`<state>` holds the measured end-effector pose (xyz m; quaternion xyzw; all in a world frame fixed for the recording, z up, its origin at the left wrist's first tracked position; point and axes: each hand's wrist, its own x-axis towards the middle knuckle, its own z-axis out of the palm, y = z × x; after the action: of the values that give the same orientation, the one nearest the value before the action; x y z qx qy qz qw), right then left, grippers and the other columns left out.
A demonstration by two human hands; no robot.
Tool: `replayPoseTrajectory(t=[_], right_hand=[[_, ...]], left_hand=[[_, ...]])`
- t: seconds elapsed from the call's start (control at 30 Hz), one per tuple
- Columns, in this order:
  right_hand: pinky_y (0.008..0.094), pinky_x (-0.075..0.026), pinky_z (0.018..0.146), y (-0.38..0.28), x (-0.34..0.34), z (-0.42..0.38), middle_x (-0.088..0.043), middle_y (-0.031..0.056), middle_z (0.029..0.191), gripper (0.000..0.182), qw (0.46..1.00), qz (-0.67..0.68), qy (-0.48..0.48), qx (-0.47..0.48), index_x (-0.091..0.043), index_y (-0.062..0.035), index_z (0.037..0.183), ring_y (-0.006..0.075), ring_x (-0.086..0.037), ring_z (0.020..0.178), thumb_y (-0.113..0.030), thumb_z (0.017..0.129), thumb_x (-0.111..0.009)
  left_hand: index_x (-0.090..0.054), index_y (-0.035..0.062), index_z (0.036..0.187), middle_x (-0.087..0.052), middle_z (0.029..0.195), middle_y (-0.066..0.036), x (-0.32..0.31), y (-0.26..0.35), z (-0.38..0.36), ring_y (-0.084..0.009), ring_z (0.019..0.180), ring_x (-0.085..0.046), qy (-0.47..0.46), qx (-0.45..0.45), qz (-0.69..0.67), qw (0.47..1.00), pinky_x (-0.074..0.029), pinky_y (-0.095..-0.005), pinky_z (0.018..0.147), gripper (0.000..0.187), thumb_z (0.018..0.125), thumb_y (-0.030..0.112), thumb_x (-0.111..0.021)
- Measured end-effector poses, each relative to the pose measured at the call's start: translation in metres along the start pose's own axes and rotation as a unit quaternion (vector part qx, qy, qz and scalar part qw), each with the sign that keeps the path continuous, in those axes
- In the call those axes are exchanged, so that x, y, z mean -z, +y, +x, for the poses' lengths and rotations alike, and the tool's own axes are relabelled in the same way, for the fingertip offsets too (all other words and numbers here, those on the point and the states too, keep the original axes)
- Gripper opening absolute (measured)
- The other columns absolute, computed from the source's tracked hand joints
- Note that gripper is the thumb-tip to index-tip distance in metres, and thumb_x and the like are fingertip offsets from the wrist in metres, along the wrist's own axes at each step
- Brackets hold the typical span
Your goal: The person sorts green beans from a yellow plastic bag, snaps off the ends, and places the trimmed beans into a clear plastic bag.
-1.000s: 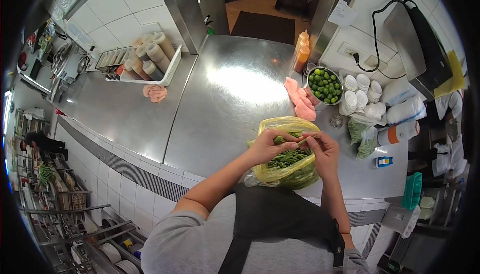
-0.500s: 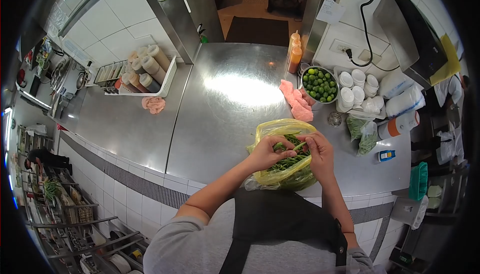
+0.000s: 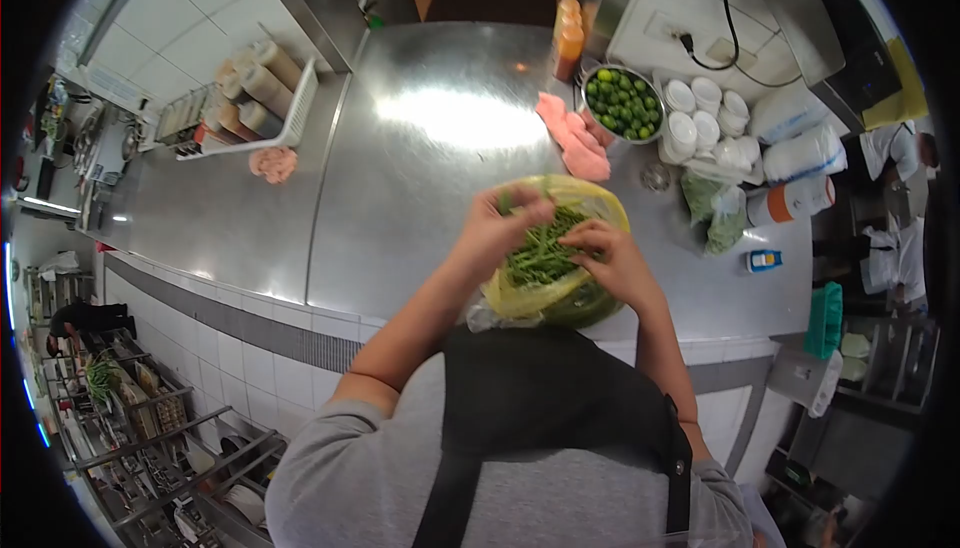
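Observation:
A yellow plastic bag (image 3: 618,210) stands open on the steel counter in front of me, filled with thin green beans (image 3: 540,256). Over the bag's left side, my left hand (image 3: 508,220) is raised with its fingers curled, and bits of green bean show at them. My right hand (image 3: 608,256) is lower, at the right part of the heap. Its thumb and fingertips pinch at the beans' surface; the exact piece between them is hard to make out.
Beyond the bag on the steel counter (image 3: 420,188) lie a pink cloth (image 3: 575,138), a bowl of green citrus (image 3: 625,103) and sauce bottles (image 3: 568,43). To the right are white cups (image 3: 682,133), bagged greens (image 3: 715,208) and a blue-labelled container (image 3: 764,260). A bottle basket (image 3: 298,113) sits left.
My hands have moved apart from the bean they held together. The left went up toward the bag's far left rim; the right lowered to the beans. The camera view has shifted.

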<state>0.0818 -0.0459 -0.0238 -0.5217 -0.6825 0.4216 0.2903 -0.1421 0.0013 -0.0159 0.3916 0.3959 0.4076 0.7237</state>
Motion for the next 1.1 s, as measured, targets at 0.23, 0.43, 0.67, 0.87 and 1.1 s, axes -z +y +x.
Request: replayPoseTrajectory(t=[0.23,0.43,0.67,0.87,1.1], right_hand=[[0.0280,-0.052,0.082,-0.029,-0.016,0.002,-0.066,0.0070,0.105,0.028,0.988,0.156,-0.004,-0.004,-0.069,-0.0012,0.113,0.0136,-0.064,0.095,-0.009,0.087,-0.074],[0.0253,-0.050,0.076,-0.034,-0.039,0.011,-0.067,0.0038,0.091,0.016,0.990,0.129,0.047,-0.032,-0.071,0.0001,0.097,0.0109,-0.064,0.084,-0.011,0.087,-0.075],[0.0289,-0.048,0.072,-0.047,-0.039,0.012,-0.065,0.0076,0.085,0.005,0.984,0.012,0.133,0.116,-0.067,0.0025,0.090,0.0180,-0.063,0.079,0.000,0.087,-0.069],[0.0315,-0.049,0.074,-0.040,-0.027,0.015,-0.066,0.0094,0.088,0.009,0.981,0.023,0.114,0.156,-0.067,0.0014,0.093,0.0215,-0.064,0.082,0.004,0.085,-0.068],[0.0410,-0.047,0.089,-0.001,-0.051,0.023,-0.064,0.0137,0.106,0.024,0.979,-0.154,0.098,0.090,-0.068,-0.0008,0.104,0.0317,-0.061,0.096,-0.002,0.080,-0.071]], left_hand=[[-0.066,0.0009,0.102,-0.067,0.084,-0.002,0.004,0.008,0.008,0.0012,0.051,-0.040,0.042,-0.022,-0.132,0.990,-0.027,-0.0174,0.043,0.015,0.092,0.010,-0.071],[-0.065,0.0024,0.097,-0.067,0.086,-0.003,-0.001,0.006,0.007,0.0015,0.055,-0.043,0.071,-0.052,-0.147,0.985,-0.027,-0.0167,0.044,0.011,0.091,0.009,-0.072],[-0.061,0.0051,0.085,-0.066,0.083,-0.002,-0.003,0.007,0.004,0.0008,0.059,-0.048,0.119,-0.194,-0.017,0.974,-0.030,-0.0173,0.045,0.016,0.089,0.010,-0.075],[-0.058,0.0055,0.092,-0.065,0.082,-0.004,0.015,-0.001,0.016,0.0003,0.052,-0.038,0.122,-0.108,-0.157,0.974,-0.027,-0.0175,0.044,0.015,0.092,0.011,-0.072],[-0.053,0.0052,0.098,-0.053,0.083,-0.004,0.024,-0.010,0.018,-0.0097,0.070,-0.046,0.068,-0.064,-0.303,0.948,-0.039,-0.0272,0.066,0.013,0.101,0.017,-0.047]])
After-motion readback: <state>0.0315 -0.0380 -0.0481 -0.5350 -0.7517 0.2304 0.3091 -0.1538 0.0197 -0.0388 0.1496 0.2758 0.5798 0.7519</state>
